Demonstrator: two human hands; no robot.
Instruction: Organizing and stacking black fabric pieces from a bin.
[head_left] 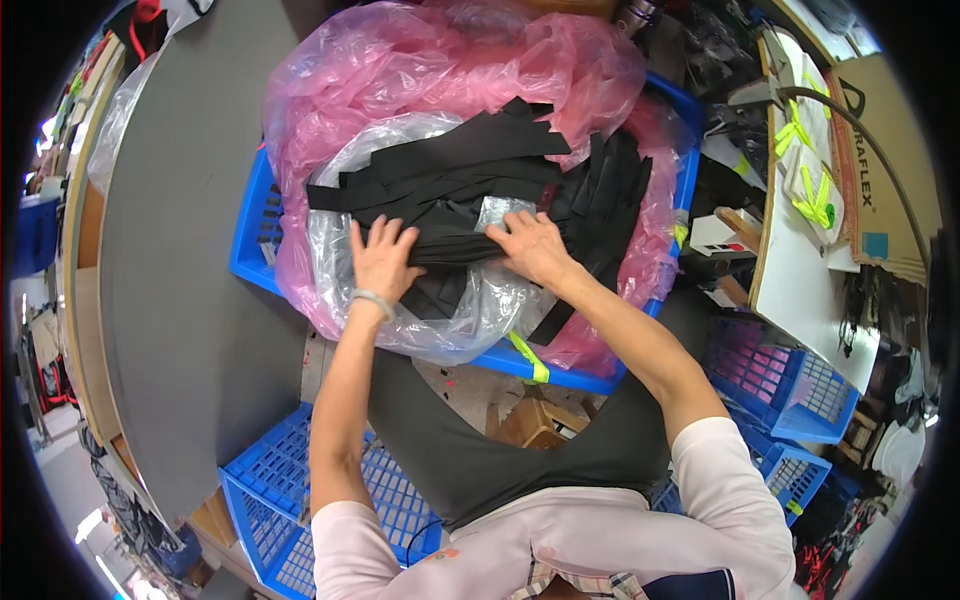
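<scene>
A loose pile of black fabric strips (pixel 460 155) lies in a crate lined with clear and pink plastic. My left hand (pixel 383 262) rests on the near left part of the pile, its fingers spread and the thumb by the lower edge of a flat stack of strips. On the stack's right end lies my right hand (pixel 537 248), fingers apart and slightly bent. Between the two hands the stack (pixel 455 243) runs sideways. Just above my right fingers is a small shiny clear plastic piece (pixel 495 210). More black strips (pixel 605 195) fan out at the right.
The blue crate (pixel 250 225) sits before my knees, with a pink plastic bag (pixel 340 70) bunched over its far side. A grey tabletop (pixel 180 250) curves along the left. More blue crates (pixel 275 480) stand low on both sides. At right are a white shelf (pixel 810 290) and a cardboard box (pixel 885 150).
</scene>
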